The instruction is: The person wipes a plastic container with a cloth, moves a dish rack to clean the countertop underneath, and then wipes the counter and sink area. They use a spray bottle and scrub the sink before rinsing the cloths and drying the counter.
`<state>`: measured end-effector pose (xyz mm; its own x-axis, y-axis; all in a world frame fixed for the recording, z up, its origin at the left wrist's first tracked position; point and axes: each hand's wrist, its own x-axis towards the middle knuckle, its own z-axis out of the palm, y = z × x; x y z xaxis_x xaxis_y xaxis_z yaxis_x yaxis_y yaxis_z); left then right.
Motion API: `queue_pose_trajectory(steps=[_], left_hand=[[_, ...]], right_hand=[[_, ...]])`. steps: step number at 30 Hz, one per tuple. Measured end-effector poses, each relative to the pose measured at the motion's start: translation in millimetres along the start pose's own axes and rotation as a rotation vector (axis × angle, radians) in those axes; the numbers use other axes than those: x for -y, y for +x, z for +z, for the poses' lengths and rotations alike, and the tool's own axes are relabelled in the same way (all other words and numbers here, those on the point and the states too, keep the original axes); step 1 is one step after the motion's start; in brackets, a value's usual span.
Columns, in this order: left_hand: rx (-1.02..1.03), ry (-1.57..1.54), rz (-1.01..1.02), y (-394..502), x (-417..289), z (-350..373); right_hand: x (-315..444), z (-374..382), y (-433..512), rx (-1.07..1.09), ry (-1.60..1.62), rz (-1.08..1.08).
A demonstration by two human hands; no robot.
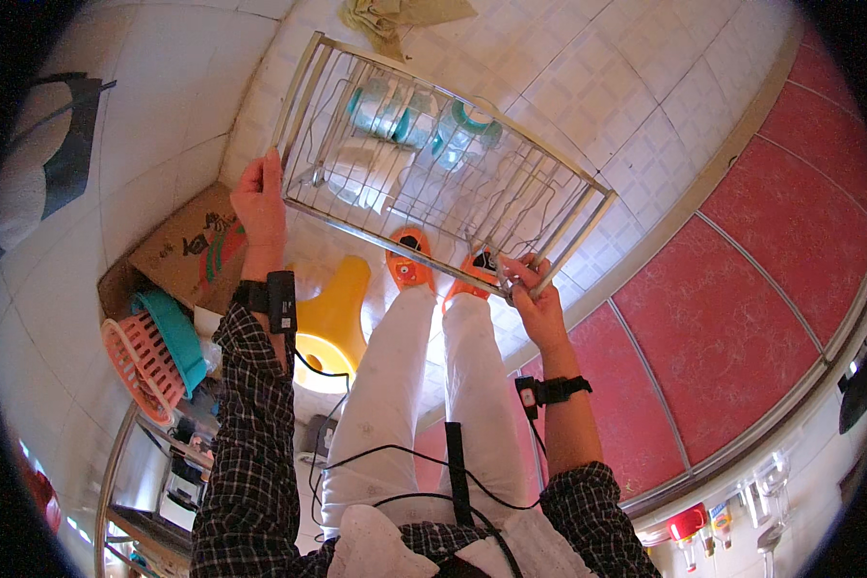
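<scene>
A metal wire rack (433,173) with a square-tube frame spans the space before me, tilted above the tiled floor. My left hand (261,188) is closed on its left side bar, fingertips near the front left corner. At the front right corner, my right hand (535,285) grips the frame with bent fingers. Through the wires several clear containers with teal rims (448,137) and a white item (368,170) show; whether they lie in the rack or below it I cannot tell.
Left of my legs is a yellow plastic stool (332,325). Beside the wall are a cardboard box (180,246), a teal basket (170,339) and a pink basket (141,365), with a metal shelf (115,462) lower down. A crumpled cloth (397,18) lies beyond the rack; red tiles (715,311) extend right.
</scene>
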<state>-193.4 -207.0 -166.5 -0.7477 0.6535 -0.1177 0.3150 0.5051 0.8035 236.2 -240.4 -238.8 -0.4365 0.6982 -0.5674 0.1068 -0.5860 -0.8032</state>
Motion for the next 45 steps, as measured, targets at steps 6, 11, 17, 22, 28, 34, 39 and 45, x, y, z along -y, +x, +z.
queue_pose_trajectory(steps=[6,11,17,22,28,34,39,45], left_hand=[[-0.004,0.046,0.049,5.7,0.2,-0.8],[0.003,0.136,0.044,9.3,3.4,-5.1],[0.026,0.323,0.005,9.9,7.5,-18.1],[-0.169,0.583,0.156,-5.3,-14.0,-10.3],[-0.355,0.301,0.086,-121.7,-49.5,31.9],[0.017,0.248,-0.049,-230.7,-65.6,126.2],[0.050,0.242,-0.200,-231.5,-96.9,143.3],[0.161,0.209,-0.250,-206.3,-116.3,140.1]], right_hand=[[-3.8,5.2,2.0,0.012,0.023,0.089],[15.6,-14.9,-3.8,0.146,-0.116,0.142],[108.0,-127.1,-4.6,-0.119,-0.460,0.180],[174.9,-152.1,104.5,-0.149,-0.643,-0.246],[178.9,-69.8,298.0,0.365,-1.027,-0.340],[104.5,-8.7,341.9,0.840,-1.360,-0.419],[82.5,5.5,333.4,0.758,-1.228,-0.403],[87.5,22.6,335.4,0.704,-1.296,-0.397]])
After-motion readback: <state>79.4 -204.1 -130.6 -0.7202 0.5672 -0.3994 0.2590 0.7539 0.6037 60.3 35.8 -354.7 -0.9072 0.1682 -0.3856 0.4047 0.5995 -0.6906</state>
